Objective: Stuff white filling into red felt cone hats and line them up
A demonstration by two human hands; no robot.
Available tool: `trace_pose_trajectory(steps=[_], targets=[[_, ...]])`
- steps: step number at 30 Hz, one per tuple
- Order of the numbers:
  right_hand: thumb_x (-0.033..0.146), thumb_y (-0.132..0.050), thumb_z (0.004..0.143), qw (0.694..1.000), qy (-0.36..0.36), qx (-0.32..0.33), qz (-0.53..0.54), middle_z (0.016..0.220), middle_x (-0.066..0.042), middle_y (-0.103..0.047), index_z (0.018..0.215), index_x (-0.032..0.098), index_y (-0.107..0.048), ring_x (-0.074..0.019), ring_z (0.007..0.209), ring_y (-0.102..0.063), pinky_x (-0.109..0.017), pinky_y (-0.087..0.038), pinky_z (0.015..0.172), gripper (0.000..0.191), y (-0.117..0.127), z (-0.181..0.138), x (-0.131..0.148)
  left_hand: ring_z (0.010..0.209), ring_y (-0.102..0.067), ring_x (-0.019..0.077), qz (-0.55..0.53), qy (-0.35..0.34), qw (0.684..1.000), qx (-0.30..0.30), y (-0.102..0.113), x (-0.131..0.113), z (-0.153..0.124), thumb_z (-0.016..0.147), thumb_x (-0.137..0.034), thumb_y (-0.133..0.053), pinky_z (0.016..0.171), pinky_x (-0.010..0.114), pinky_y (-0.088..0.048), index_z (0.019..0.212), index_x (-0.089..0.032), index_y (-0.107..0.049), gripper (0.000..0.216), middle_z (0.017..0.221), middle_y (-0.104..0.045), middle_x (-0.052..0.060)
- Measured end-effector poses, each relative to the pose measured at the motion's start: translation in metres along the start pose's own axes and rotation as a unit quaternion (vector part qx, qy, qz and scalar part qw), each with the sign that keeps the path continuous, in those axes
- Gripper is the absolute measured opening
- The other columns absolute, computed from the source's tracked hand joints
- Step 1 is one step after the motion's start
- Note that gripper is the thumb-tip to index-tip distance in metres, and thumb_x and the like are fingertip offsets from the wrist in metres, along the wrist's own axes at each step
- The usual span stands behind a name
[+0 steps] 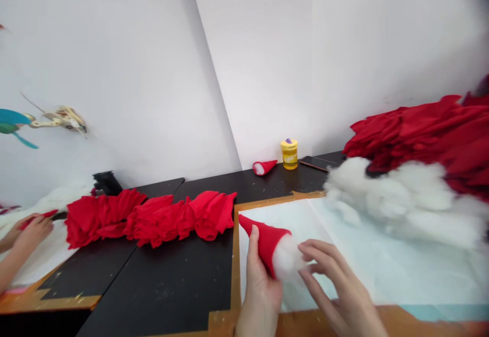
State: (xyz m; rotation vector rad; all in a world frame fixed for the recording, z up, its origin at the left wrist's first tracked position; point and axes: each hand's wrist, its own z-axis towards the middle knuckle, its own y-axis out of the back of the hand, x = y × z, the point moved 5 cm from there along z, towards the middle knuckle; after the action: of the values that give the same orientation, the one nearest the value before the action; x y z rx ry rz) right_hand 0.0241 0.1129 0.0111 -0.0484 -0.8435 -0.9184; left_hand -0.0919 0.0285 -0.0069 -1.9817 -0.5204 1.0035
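Observation:
My left hand (259, 281) is wrapped round a red fabric cone (264, 240) whose tip points up and left. White stuffing (287, 260) bulges from the cone's wide end. My right hand (336, 286) has its fingers spread and curled, with the fingertips touching that stuffing. Both hands are over a white sheet (344, 255) near the table's front edge.
A heap of white stuffing (401, 194) and a pile of red fabric (431, 133) lie at the right. A row of red cones (153, 217) lies on the black table (168, 281). At the back stand a stuffed cone (264, 167), a yellow tub (289, 153) and a phone (317, 163). Another person's hands (28, 232) work at the far left.

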Motion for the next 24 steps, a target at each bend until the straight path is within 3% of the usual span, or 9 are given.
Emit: trace_pose_trajectory(steps=[4, 10, 15, 18, 21, 24], targets=[[0.029, -0.053, 0.098, 0.986, -0.098, 0.038, 0.131, 0.118, -0.007, -0.069, 0.123, 0.029, -0.059, -0.0216, 0.105, -0.07, -0.026, -0.062, 0.082, 0.026, -0.023, -0.005, -0.013, 0.073, -0.07, 0.0234, 0.034, -0.017, 0.999, 0.017, -0.001, 0.005, -0.005, 0.076, -0.048, -0.077, 0.077, 0.035, -0.056, 0.096, -0.013, -0.071, 0.04, 0.087, -0.075, 0.009], [0.042, -0.057, 0.095, 0.935, -0.217, 0.104, 0.262, 0.128, -0.009, -0.069, 0.129, 0.028, -0.057, -0.0274, 0.114, -0.068, -0.036, -0.058, 0.094, 0.036, -0.042, -0.016, -0.02, 0.084, -0.068, 0.0207, 0.13, -0.067, 0.988, 0.049, 0.003, 0.007, -0.017, 0.076, -0.045, -0.078, 0.076, 0.029, -0.052, 0.138, -0.023, -0.053, 0.07, 0.102, -0.071, 0.006], [0.042, -0.061, 0.093, 0.898, -0.296, 0.016, 0.325, 0.124, -0.007, -0.07, 0.12, 0.025, -0.062, -0.0276, 0.118, -0.065, -0.04, -0.052, 0.103, 0.032, -0.043, -0.02, -0.023, 0.109, -0.065, 0.0269, 0.144, -0.088, 0.985, 0.03, 0.003, 0.012, -0.02, 0.071, -0.046, -0.082, 0.089, 0.031, -0.051, 0.13, -0.017, -0.06, 0.07, 0.12, -0.069, 0.011], [0.037, -0.063, 0.092, 0.898, -0.288, -0.029, 0.331, 0.121, -0.007, -0.072, 0.119, 0.026, -0.058, -0.0249, 0.113, -0.067, -0.035, -0.056, 0.097, 0.03, -0.042, -0.025, -0.031, 0.113, -0.064, 0.0278, 0.135, -0.079, 0.988, 0.013, 0.005, 0.013, -0.016, 0.072, -0.049, -0.081, 0.092, 0.032, -0.051, 0.127, -0.016, -0.061, 0.068, 0.123, -0.069, 0.012], [0.029, -0.061, 0.092, 0.944, -0.219, -0.062, 0.24, 0.115, -0.006, -0.074, 0.118, 0.026, -0.059, -0.0221, 0.106, -0.071, -0.028, -0.059, 0.087, 0.026, -0.035, -0.022, -0.033, 0.107, -0.067, 0.0288, 0.139, -0.067, 0.988, -0.002, 0.007, 0.014, -0.013, 0.076, -0.047, -0.079, 0.09, 0.035, -0.053, 0.13, -0.016, -0.057, 0.066, 0.114, -0.071, 0.012], [0.019, -0.053, 0.093, 0.99, -0.098, -0.001, 0.106, 0.115, -0.008, -0.074, 0.119, 0.025, -0.066, -0.0227, 0.105, -0.072, -0.026, -0.059, 0.085, 0.03, -0.034, -0.009, -0.016, 0.106, -0.068, 0.0299, 0.181, -0.106, 0.977, 0.029, 0.005, 0.01, -0.014, 0.078, -0.044, -0.078, 0.089, 0.036, -0.054, 0.133, -0.017, -0.053, 0.067, 0.109, -0.072, 0.012]])
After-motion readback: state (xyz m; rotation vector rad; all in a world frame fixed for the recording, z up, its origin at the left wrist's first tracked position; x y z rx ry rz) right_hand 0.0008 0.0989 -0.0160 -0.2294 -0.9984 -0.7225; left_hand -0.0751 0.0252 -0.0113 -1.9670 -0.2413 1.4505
